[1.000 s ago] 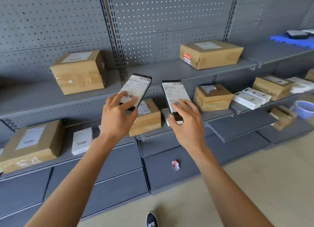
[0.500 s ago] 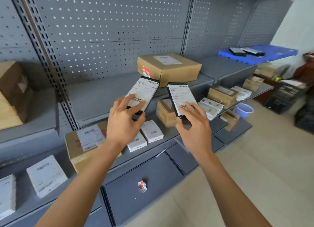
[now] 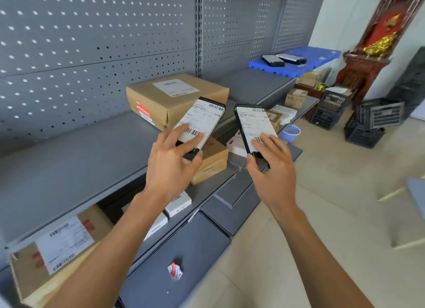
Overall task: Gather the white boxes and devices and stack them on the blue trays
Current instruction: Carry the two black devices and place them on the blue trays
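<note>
Devices in both hands: our left hand [image 3: 171, 162] grips one labelled device [image 3: 200, 124], our right hand [image 3: 271, 167] another [image 3: 254, 128], far from the blue tray [image 3: 296, 64]. Held by their ends, either could slip while carried.

Two black label-faced devices [image 3: 202, 123] [image 3: 254, 129] held tilted, blue trays [image 3: 319, 59] far right bearing two more

Both hands [image 3: 171, 167] [image 3: 272, 169] raised, gripping.
</note>
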